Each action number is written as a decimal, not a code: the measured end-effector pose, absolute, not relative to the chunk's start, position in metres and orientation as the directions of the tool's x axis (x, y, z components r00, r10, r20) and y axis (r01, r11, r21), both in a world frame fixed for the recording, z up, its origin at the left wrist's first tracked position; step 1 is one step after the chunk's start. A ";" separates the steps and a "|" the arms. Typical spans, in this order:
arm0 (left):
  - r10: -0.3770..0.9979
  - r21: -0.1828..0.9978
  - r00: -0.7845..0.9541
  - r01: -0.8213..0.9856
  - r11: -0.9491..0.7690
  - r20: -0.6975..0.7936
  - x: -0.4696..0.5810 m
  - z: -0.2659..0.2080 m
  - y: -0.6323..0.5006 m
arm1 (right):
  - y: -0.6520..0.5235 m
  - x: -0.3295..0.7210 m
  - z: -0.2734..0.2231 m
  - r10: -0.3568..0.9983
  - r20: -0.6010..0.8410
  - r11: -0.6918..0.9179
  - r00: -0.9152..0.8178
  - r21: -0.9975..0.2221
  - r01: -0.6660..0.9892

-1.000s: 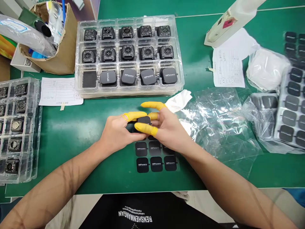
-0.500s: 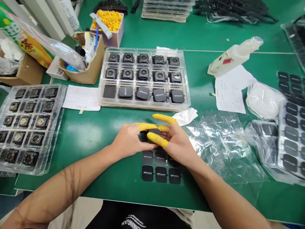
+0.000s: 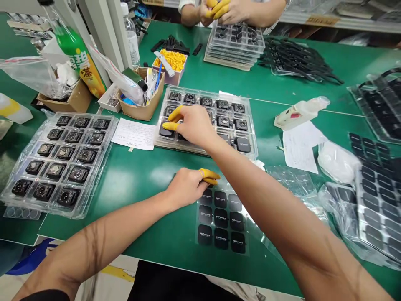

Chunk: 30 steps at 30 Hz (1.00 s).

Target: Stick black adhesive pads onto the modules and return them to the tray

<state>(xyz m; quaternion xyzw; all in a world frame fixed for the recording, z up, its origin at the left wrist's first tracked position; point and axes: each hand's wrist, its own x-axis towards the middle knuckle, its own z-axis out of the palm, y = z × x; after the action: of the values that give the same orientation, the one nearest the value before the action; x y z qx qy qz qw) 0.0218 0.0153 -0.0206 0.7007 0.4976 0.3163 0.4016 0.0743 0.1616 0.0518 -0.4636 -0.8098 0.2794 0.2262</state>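
Note:
My right hand [image 3: 194, 123], with yellow finger cots, reaches over the clear compartment tray [image 3: 206, 149]. Its thumb and index finger are apart, just over a black smartwatch body [image 3: 166, 131] lying in the front left compartment. Part of the front row is hidden behind this hand and forearm. My left hand [image 3: 191, 186] is closed above the table, its cotted fingers pressed together beside the top edge of a sheet of black printed screen films [image 3: 221, 217]. Whatever those fingers may hold is hidden.
Another tray of smartwatch bodies [image 3: 73, 154] is at left. Boxes with a bag and tools [image 3: 140, 109] and yellow finger cots [image 3: 173, 60] stand behind. A white bottle [image 3: 300, 113], plastic wrap and stacked film sheets [image 3: 376, 209] are at right. A co-worker's hands [image 3: 230, 10] work opposite.
My right hand has moved from beside my left hand up to the tray's front left compartment, where a smartwatch body now lies. The view has tilted up, showing the co-worker's hands.

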 end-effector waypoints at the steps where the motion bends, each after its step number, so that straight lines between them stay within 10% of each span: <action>1: 0.949 0.875 0.313 0.445 -0.192 0.049 0.022 -0.021 0.016 | 0.164 0.074 0.051 0.870 0.146 0.466 -0.472 -0.561 0.685; 12: 0.930 0.888 0.363 0.407 -0.214 0.058 0.021 -0.024 0.017 | 0.149 0.107 0.058 0.898 -0.023 0.437 -0.439 -0.058 0.897; 23: 0.918 0.854 0.314 0.380 -0.355 0.242 0.025 -0.028 0.013 | 0.154 0.115 0.071 0.906 -0.232 0.286 -0.352 -0.276 0.918; 30: 0.909 0.846 0.338 0.385 -0.368 0.242 0.023 -0.027 0.013 | 0.184 0.080 0.056 0.928 0.047 0.364 -0.370 -0.338 0.868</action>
<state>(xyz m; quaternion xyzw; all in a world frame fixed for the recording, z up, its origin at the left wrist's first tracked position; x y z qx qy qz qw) 0.0232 0.0126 -0.0267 0.7384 0.4383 0.3725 0.3519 0.0796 0.1844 0.0557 -0.5490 -0.8177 0.1290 0.1155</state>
